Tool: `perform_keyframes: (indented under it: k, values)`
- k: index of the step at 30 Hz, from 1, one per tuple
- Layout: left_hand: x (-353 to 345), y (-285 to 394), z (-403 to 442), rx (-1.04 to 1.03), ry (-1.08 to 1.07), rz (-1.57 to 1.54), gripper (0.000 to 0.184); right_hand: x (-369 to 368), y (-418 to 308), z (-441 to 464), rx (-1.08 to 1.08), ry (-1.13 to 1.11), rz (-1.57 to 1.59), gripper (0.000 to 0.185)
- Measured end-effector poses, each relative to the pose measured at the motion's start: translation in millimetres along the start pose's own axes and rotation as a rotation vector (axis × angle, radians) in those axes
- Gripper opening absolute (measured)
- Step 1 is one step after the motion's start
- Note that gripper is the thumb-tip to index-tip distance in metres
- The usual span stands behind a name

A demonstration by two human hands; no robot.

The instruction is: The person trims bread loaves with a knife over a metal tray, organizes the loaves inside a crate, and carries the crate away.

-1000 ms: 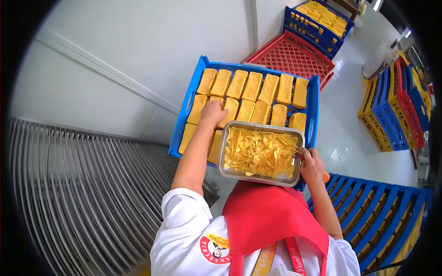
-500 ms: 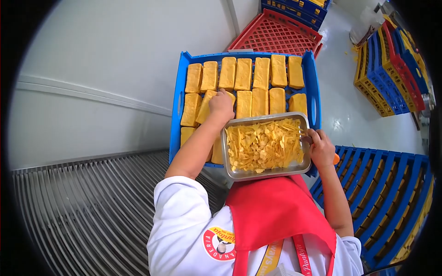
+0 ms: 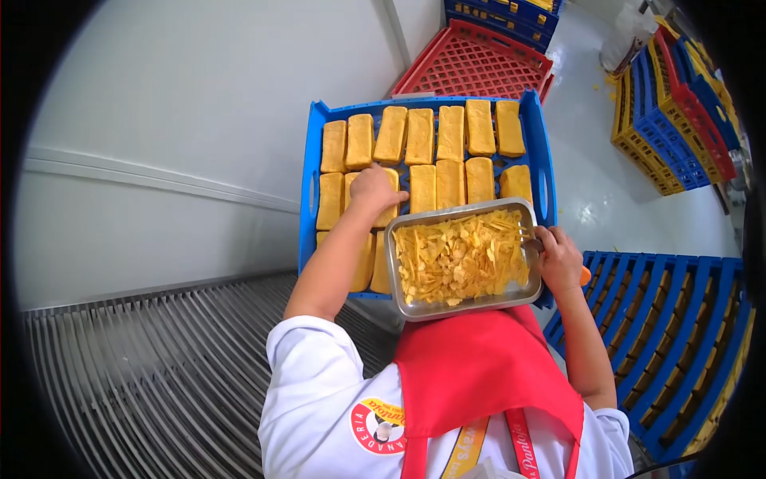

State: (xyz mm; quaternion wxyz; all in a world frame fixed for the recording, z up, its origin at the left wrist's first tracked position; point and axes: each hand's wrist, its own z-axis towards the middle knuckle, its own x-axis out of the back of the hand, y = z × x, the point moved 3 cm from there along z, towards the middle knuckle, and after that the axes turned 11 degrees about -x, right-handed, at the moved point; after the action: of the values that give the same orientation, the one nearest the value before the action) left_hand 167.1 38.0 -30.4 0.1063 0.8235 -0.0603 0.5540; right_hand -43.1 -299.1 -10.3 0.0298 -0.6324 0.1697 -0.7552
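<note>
My left hand (image 3: 375,190) rests over a small golden loaf (image 3: 388,209) in the second row of a blue crate (image 3: 306,191). Its thumb lies at the loaf's right edge and the fingers bend over the top; part of the grip is hidden. Several similar loaves (image 3: 420,136) lie in rows around it. At the other side, my right hand (image 3: 560,257) closes around the right rim of a metal tray (image 3: 391,267). Yellow flakes and shavings (image 3: 463,255) fill this tray. A metal fork-like tool (image 3: 527,236) and an orange handle end (image 3: 586,275) show by that hand.
Red crates (image 3: 479,64) stand behind the blue crate, and stacked coloured crates (image 3: 670,120) are at the right. More loaves sit below blue slatted crates (image 3: 654,335) at lower right. Metal slats (image 3: 159,375) and a pale wall (image 3: 175,120) are on the left.
My left hand has shifted slightly down and left, with its thumb now stretched to the right. The tilted loaf beneath it now lies straighter. My right hand still holds the tray.
</note>
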Motion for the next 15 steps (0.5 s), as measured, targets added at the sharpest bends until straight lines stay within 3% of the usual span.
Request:
perform_keyframes:
  k: [2, 4, 6, 9, 13, 15]
  values:
    - [18.0, 5.8, 6.5, -0.017, -0.062, 0.033, 0.076, -2.0, 1.8, 1.2, 0.007, 0.01, -0.017, 0.039]
    - [38.9, -14.6, 28.0, 0.138, -0.035, -0.077, 0.077, -1.8, 2.0, 0.5, 0.015, 0.011, -0.034, 0.035]
    - [40.8, -45.4, 55.3, 0.194, 0.226, -0.058, 0.088, 0.6, -1.9, 2.4, 0.018, 0.015, -0.031, 0.03]
    - [41.8, -68.0, 68.1, 0.339, 0.251, -0.002, 0.1, 0.1, -2.1, 3.2, 0.027, 0.037, -0.048, 0.029]
    - [40.5, -56.4, 83.4, 0.451, 0.139, -0.139, 0.111, 1.4, -2.1, 4.7, 0.048, 0.021, -0.053, 0.032]
    - [42.3, -58.1, 90.5, 0.387, 0.09, -0.186, 0.104, 1.9, -3.2, 4.5, 0.042, 0.027, -0.049, 0.037]
